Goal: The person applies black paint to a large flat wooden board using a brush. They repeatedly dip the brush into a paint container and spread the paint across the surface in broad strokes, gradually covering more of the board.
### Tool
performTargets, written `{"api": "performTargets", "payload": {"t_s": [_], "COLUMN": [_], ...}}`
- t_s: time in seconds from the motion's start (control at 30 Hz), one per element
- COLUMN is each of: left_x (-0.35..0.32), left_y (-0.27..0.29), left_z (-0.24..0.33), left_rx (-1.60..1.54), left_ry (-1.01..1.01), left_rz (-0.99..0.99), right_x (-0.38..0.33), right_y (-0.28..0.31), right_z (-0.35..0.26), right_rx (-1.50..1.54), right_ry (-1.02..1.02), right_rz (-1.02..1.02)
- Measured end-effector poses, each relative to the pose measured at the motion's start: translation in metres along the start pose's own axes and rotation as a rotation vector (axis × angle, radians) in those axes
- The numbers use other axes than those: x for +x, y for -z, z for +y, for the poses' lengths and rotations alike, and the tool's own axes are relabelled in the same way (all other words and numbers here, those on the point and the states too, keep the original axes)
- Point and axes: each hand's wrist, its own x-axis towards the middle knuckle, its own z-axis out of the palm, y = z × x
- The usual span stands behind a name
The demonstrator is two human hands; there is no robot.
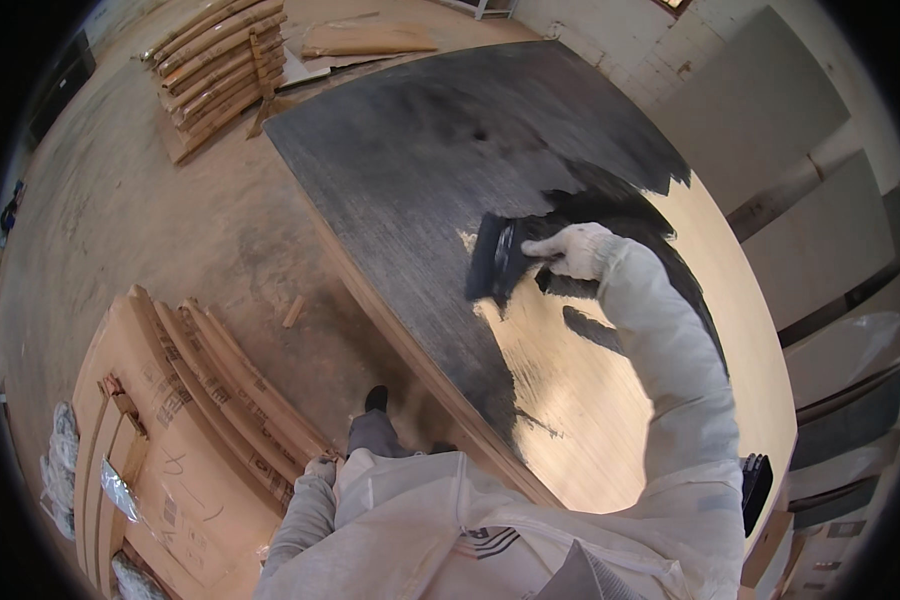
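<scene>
My right hand [573,249], in a whitish glove, grips a wide black spreader [496,258]. The spreader is pressed to a large pale board [570,400] and its blade is smeared with black coating. A dark coat [400,170] covers the board's far and left parts, while bare, shiny pale surface shows nearest me and along the right. Wetter black patches [610,210] lie around the hand. My left hand [320,468] hangs low beside the edge of the stacked cartons; it is small here, and its finger position is unclear.
Flat cardboard cartons [200,450] are stacked at the lower left, and wrapped panels [220,70] at the far left. Grey boards [755,110] lean on the right wall. A black ridged object [757,490] sits at the board's right edge. My shoe [376,398] is on the floor.
</scene>
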Motion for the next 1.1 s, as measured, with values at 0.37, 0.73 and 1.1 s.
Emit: {"api": "performTargets", "payload": {"t_s": [0.37, 0.73, 1.1], "left_x": [-0.017, -0.013, -0.014], "left_y": [0.022, 0.013, 0.012], "left_z": [0.041, 0.029, 0.017], "left_rx": [-0.056, -0.056, -0.068], "left_ry": [0.07, 0.063, 0.079], "left_rz": [0.001, 0.023, 0.01], "right_x": [0.014, 0.009, 0.02], "right_y": [0.017, 0.029, 0.034], "right_z": [0.002, -0.038, -0.058], "right_rx": [-0.043, -0.234, -0.316], "right_ry": [-0.097, 0.034, 0.015], "right_rz": [-0.094, -0.115, -0.143]}}
